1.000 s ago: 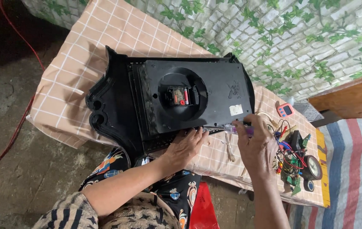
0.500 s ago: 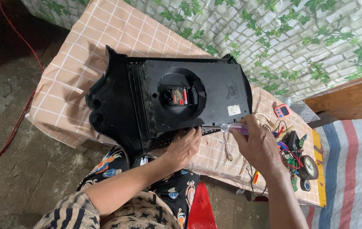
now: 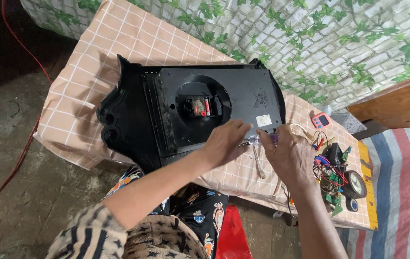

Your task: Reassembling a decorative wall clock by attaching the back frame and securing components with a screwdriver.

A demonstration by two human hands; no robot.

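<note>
Black plastic clock casing point(image 3: 166, 115) is lying back-up across the middle of the frame, resting on a bench point(image 3: 99, 52) draped in a peach cloth with a white grid. Its moulded back is matte and smooth, with a scrolled, curving edge at the left and a round recess in the centre holding a small square mechanism point(image 3: 198, 106) with a red part. A white sticker point(image 3: 263, 121) is sitting near the casing's lower right corner.

The left hand point(image 3: 224, 143) is lying on the casing's lower edge, fingers curled down at the rim; whether its grip is closing on anything cannot be told. The right hand point(image 3: 286, 153) is just beside it, its grip pinching a thin tool with a translucent purple handle point(image 3: 268, 139) against the casing's edge.

To the right, a tangle of red, black and yellow wires with small green boards and a black rubber wheel point(image 3: 356, 184) is lying on the cloth, and a small pink gadget point(image 3: 321, 120) is sitting above it. A wall printed with pale bricks and green ivy is filling the upper right, and a striped cloth is showing at the right edge.
</note>
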